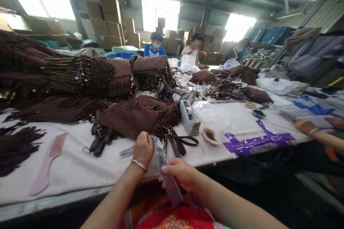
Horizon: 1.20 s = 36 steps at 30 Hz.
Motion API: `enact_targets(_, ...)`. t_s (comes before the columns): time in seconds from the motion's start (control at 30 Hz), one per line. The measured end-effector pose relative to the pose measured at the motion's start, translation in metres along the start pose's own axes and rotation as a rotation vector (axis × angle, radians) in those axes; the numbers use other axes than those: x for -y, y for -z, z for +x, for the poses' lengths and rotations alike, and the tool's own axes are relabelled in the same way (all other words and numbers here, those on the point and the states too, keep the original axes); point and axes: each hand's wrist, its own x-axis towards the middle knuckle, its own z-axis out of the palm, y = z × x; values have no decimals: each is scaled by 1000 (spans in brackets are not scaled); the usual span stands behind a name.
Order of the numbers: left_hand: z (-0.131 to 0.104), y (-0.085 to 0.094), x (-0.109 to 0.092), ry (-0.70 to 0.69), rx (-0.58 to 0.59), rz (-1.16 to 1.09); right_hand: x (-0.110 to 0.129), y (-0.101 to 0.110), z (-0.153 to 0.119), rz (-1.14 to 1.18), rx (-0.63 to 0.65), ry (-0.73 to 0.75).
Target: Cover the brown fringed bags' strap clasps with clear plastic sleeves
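A long, folded, see-through grey plastic bag (160,152) stretches between my two hands at the table's front edge. My left hand (143,149) is closed in a fist around its upper end. Lower down, my right hand (178,174) pinches the plastic between thumb and fingers, and the loose end hangs over my lap. Just beyond my hands lies a dark brown fringed bag (129,116) with a wrist strap (185,141) trailing beside it. A grey tape dispenser (190,118) stands to the right of that bag.
Stacked brown fringed bags (80,75) rise at the back left. A pink comb (49,162) lies on the left. To the right are a small bowl of brown liquid (210,136) and purple tape (255,139). A co-worker's hand (306,127) is at far right; several people sit across the table.
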Motion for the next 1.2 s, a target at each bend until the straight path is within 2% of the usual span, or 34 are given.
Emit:
enact_targets(0.13,-7,20,1,-33,-5,2,6,-2,7,86,-10,81)
enact_targets(0.2,-19,33,-3,37,0,-48,3,1,5,97,-33,89)
enact_targets(0.23,-28,39,-7,123,51,-122,1,2,4,97,-40,82)
enact_targets(0.27,-38,43,-11,242,155,-245,0,3,2,96,-38,70)
enact_targets(0.37,-61,43,-26,632,634,-812,-4,5,-5,72,-13,33)
enact_targets(0.4,-65,40,-30,737,722,-1001,-5,4,-7,49,-3,20)
enact_targets(0.43,-66,36,-34,830,731,-1159,-6,4,-10,21,10,9)
enact_targets(0.5,-62,26,-40,1010,561,-1334,-10,4,-17,-34,33,-11)
enact_targets(0.57,-54,18,-44,1153,359,-1376,-14,6,-22,-74,29,-17)
enact_targets(0.6,-52,15,-45,1186,309,-1381,-17,7,-24,-87,16,-14)
enact_targets(0.67,-51,10,-49,1176,281,-1394,-20,9,-23,-98,-30,2)
enact_targets(0.8,-64,4,-56,1058,278,-1372,-19,7,-10,-59,-126,51)
enact_targets(0.93,-75,6,-57,1005,368,-1361,-13,0,3,-62,-173,80)
enact_targets(1.07,-68,16,-51,1114,278,-1418,-16,-5,0,-139,-117,57)
enact_targets(1.2,-44,17,-45,1220,156,-1369,-27,-4,-7,-186,-79,37)
